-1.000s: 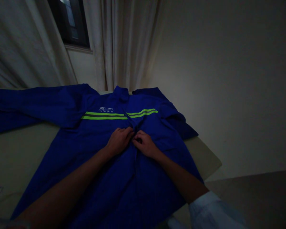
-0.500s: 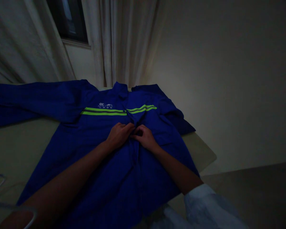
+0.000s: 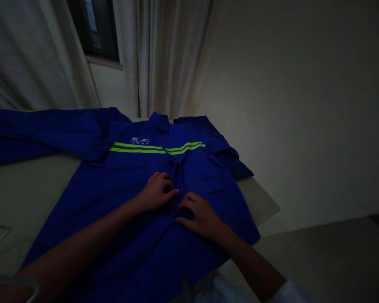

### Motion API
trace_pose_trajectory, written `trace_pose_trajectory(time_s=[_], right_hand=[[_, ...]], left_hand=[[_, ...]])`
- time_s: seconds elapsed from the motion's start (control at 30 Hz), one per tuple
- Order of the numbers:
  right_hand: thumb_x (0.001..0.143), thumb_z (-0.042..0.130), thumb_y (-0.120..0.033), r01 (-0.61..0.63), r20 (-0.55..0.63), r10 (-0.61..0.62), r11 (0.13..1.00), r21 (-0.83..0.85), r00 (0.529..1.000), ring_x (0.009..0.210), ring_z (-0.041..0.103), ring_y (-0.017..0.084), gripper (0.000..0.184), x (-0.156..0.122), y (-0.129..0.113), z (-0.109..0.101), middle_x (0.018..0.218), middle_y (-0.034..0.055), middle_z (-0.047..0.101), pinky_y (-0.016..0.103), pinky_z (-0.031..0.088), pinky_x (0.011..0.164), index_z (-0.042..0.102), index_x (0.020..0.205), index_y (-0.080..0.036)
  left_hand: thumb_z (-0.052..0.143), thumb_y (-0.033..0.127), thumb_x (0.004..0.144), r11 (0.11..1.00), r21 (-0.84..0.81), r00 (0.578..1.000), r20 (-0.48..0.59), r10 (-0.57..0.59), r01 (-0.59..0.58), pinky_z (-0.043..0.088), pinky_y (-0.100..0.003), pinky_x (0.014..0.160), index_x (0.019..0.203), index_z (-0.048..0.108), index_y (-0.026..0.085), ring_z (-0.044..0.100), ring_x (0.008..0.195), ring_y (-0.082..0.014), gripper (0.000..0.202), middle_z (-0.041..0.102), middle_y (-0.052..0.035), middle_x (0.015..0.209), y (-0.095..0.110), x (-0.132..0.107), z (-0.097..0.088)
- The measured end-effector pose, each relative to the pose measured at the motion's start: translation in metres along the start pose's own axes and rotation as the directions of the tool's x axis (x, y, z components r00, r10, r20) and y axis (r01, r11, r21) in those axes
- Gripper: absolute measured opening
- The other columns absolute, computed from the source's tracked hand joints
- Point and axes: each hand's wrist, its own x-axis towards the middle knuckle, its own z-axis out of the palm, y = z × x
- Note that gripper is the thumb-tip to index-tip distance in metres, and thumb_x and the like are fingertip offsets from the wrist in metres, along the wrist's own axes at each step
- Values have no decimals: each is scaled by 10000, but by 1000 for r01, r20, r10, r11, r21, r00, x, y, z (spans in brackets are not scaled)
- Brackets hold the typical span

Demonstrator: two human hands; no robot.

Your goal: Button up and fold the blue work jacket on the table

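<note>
A blue jacket (image 3: pixel 120 198) lies spread front-up on a pale table (image 3: pixel 25 193), with yellow-green stripes (image 3: pixel 135 148) across its chest. Both hands sit at its centre opening. The left hand (image 3: pixel 156 191) has its fingers curled together, nipping the fabric edge. The right hand (image 3: pixel 199 215), just beside it, presses down with bent fingers. In the dim light I cannot tell whether it grips.

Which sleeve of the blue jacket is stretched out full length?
The sleeve on the person's left, lying long across the table; the right-side sleeve is bunched short at the table edge.
</note>
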Motion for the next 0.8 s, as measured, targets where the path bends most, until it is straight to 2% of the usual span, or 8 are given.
trace_pose_trajectory(time_s=[0.1, 0.2, 0.3, 0.4, 0.5, 0.67, 0.73, 0.8], right_hand=[[825, 884, -271, -21, -53, 23, 999, 47, 998, 1022, 654, 218, 298, -7, -3, 12, 1113, 51, 656, 345, 535, 900, 730, 1078, -238], [881, 811, -191, -11, -126, 21, 997, 82, 992, 975, 650, 189, 176, -10, -2, 22, 1053, 40, 641, 311, 531, 851, 740, 1036, -235], [914, 750, -172, 18, -206, -3, 997, 71, 979, 911, 636, 180, 110, -13, 0, 29, 983, 36, 628, 302, 515, 794, 735, 1009, -225], [948, 704, -175, 28, -241, -11, 997, 69, 970, 870, 623, 175, 54, -14, 1, 31, 945, 35, 619, 298, 495, 765, 720, 980, -215], [981, 669, -191, -6, -236, 34, 993, 117, 971, 863, 612, 170, 40, -11, 0, 30, 941, 34, 607, 292, 484, 762, 703, 972, -210], [979, 647, -192, -87, -246, 136, 976, 201, 960, 827, 582, 158, 70, -2, 0, 32, 940, 27, 590, 288, 475, 764, 658, 911, -207], [980, 639, -208, -102, -260, 160, 970, 222, 952, 813, 569, 154, 88, 0, 1, 32, 933, 25, 585, 285, 468, 753, 647, 893, -205], [988, 634, -242, -115, -263, 182, 961, 250, 948, 792, 555, 149, 104, 1, 0, 30, 924, 22, 581, 279, 459, 729, 655, 893, -205]], left_hand=[[621, 425, 976, 998, 8, 997, -37, 61, -61, 371, -422, 890, 815, 692, 210, 558, 1066, -280, 278, 687, -61, 1048, 7, -9, 3], [530, 432, 1031, 994, -72, 995, -52, 83, -87, 364, -382, 819, 746, 626, 198, 564, 887, -219, 381, 650, -26, 843, 13, -9, 0], [483, 492, 1046, 985, -168, 996, 72, 61, -48, 346, -340, 687, 655, 547, 200, 538, 698, -175, 492, 581, -3, 685, 17, -8, -2], [582, 443, 1001, 993, -86, 980, 173, 96, -82, 328, -337, 668, 696, 579, 199, 568, 714, -188, 391, 613, -12, 725, 16, -11, -1], [575, 361, 1019, 987, -45, 978, 136, 161, -157, 356, -344, 744, 779, 602, 201, 600, 820, -209, 290, 646, -22, 810, 16, -16, 4], [520, 357, 1060, 974, -99, 978, 24, 206, -203, 349, -336, 750, 777, 565, 209, 570, 818, -198, 323, 634, -14, 794, 22, -20, 9], [515, 364, 1059, 970, -171, 985, -25, 173, -174, 341, -327, 726, 736, 538, 207, 551, 774, -185, 360, 600, -3, 745, 26, -20, 8], [511, 396, 1052, 954, -289, 996, -40, 74, -83, 323, -312, 663, 687, 495, 207, 516, 691, -162, 411, 537, 18, 672, 30, -19, 8]])
